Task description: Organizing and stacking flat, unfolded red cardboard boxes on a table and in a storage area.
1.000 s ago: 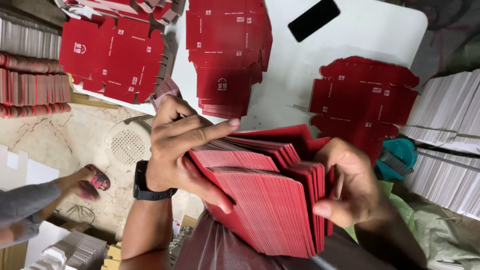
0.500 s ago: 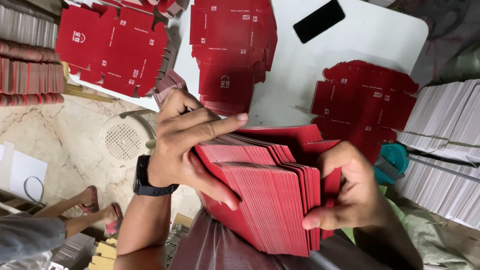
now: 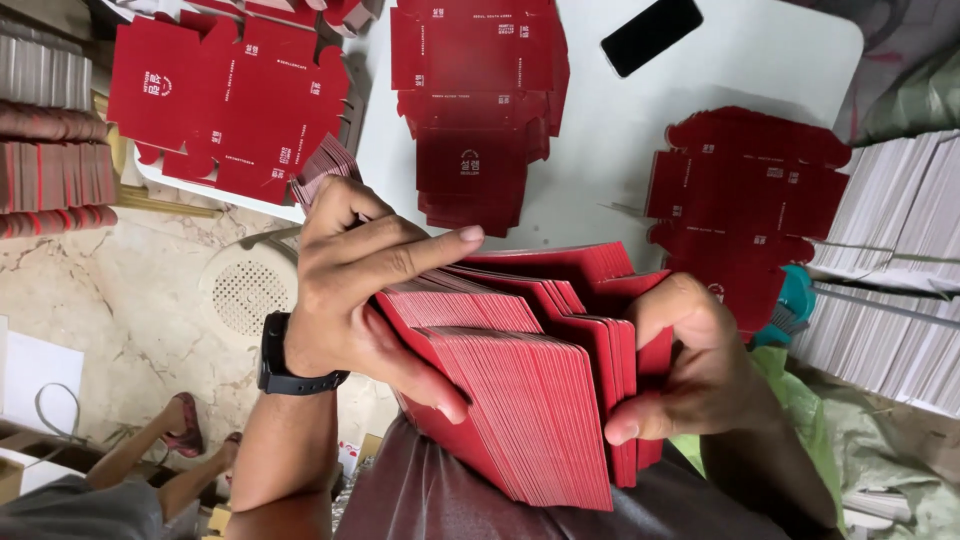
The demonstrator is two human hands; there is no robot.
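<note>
Both hands grasp a thick stack of red cards point(image 3: 530, 370), fanned edge-on above the person's lap. The left hand point(image 3: 355, 290) clamps the stack's left side, thumb pressed against the front card, index finger stretched across the top edges. A black watch point(image 3: 285, 360) sits on that wrist. The right hand point(image 3: 695, 365) closes around the stack's right end, fingers curled over the edge.

Beyond the stack stands a white table point(image 3: 620, 130). On it, straight past the stack, lies a pile of flat red box blanks point(image 3: 475, 100). A second pile point(image 3: 745, 195) lies to the stack's right, a third point(image 3: 225, 105) to its left on a separate surface. A black phone point(image 3: 652, 35) rests on the table's far side. Left of the stack, a round floor drain point(image 3: 245, 290) is set in the stone floor, and another person's sandalled foot point(image 3: 183, 425) shows lower left. Bundles of white sheets point(image 3: 890, 250) stand to the stack's right.
</note>
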